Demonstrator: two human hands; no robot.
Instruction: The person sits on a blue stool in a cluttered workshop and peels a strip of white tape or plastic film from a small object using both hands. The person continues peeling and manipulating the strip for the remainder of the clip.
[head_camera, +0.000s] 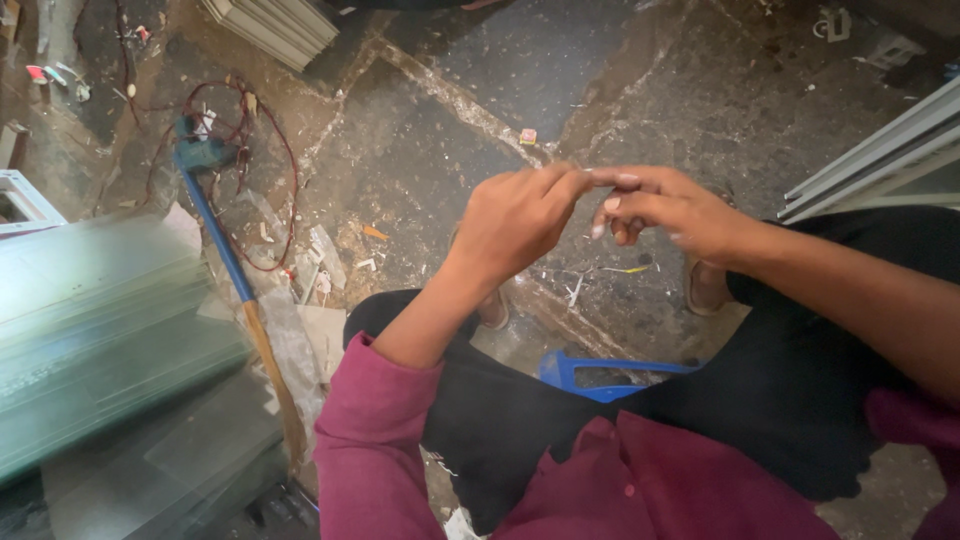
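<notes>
My left hand and my right hand are raised in front of me, above my knees. Their fingertips meet at the middle. The left hand's fingers are curled and pinched together against the right fingers. Whether anything small sits between the fingertips cannot be seen. I wear a maroon shirt and dark trousers and sit on a blue stool.
A stack of glass sheets lies at the left. A long tool with a blue and wooden handle lies beside it, with red wire coiled near its head. Metal profiles lie at the right. The stone floor is littered with scraps.
</notes>
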